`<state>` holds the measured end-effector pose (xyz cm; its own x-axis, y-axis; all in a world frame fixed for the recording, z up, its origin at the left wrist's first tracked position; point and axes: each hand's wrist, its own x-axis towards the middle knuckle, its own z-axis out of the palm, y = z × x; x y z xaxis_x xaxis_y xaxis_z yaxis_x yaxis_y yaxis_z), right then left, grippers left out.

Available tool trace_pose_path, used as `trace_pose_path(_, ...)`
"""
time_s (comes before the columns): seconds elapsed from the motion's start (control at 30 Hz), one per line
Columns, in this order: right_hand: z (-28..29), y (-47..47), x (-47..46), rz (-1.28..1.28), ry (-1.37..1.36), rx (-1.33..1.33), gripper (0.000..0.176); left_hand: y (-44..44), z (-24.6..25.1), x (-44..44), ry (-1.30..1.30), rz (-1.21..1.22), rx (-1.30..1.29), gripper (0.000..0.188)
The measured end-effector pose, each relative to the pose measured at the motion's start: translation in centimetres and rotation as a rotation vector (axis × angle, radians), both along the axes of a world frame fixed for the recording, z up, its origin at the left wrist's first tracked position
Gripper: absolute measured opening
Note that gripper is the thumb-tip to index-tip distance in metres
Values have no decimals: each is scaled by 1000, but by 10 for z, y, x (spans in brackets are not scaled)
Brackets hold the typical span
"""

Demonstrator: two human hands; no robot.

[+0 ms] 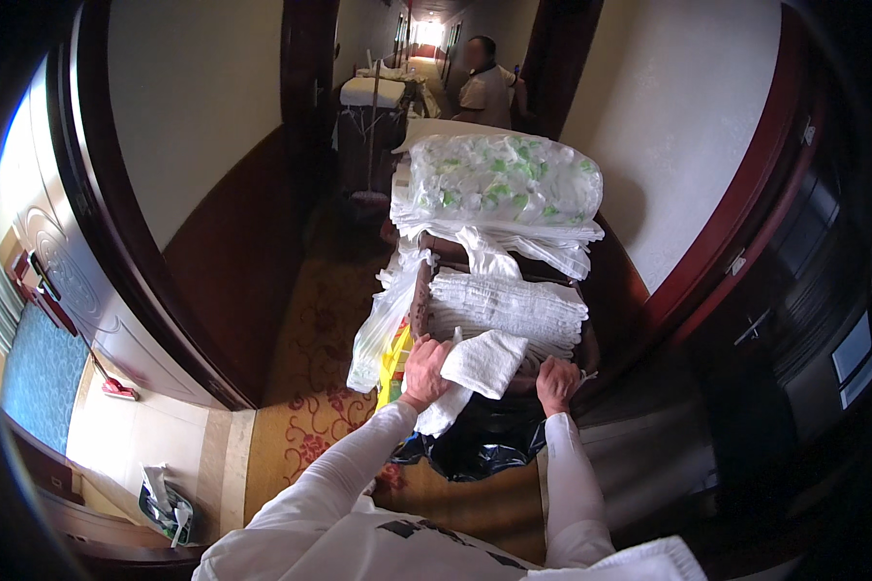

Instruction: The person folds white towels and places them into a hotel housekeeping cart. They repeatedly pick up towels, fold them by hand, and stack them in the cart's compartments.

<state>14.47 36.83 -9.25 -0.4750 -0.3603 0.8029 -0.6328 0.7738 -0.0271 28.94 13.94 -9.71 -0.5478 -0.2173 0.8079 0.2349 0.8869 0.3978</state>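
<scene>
A housekeeping cart (419, 294) stands before me in the corridor. My left hand (427, 369) is closed around the left part of its near edge, beside a white cloth (485, 363) draped there. At the right end of the same edge, my right hand (558, 383) is closed too. Stacked white towels (509, 305) lie in the cart just beyond my hands. Farther up, a clear plastic bag with green-printed packets (505, 181) rests on folded white linen (494, 231). A black plastic bag (487, 439) hangs below the near edge.
A second cart (370, 131) with a broom (373, 145) stands farther down the corridor, near a person (485, 91) by a doorway. To the left, an open doorway shows a red-headed broom (118, 388) and a small bin (166, 508). A dark door (756, 363) is on the right.
</scene>
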Motion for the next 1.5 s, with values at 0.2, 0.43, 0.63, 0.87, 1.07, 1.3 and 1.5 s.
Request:
trace_pose_path(0.2, -6, 1, -5, -35, 35, 47, 28, 1, 0, -1, 7, 9, -1, 46)
trace_pose_path(0.43, -5, 1, -2, -8, -14, 1, 28, 1, 2, -1, 39, 5, 5, 42)
trace_pose_path(0.63, -2, 0, -2, -2, -4, 19, 29, 0, 1, -1, 45, -8, 6, 41)
trace_pose_path(0.87, -1, 0, -1, 23, 58, 9, 28, 0, 0, -2, 52, -13, 4, 40)
trace_pose_path(1.07, -2, 1, -2, 2, -13, -3, 26, 0, 0, -3, 46, -30, 22, 41)
trace_pose_path(1.3, -3, -1, -4, 16, 87, -20, 31, 0, 1, -2, 65, -22, 3, 40)
trace_pose_path(1.5, -6, 0, -6, 31, 18, -38, 31, 1, 3, -1, 40, -24, 10, 42)
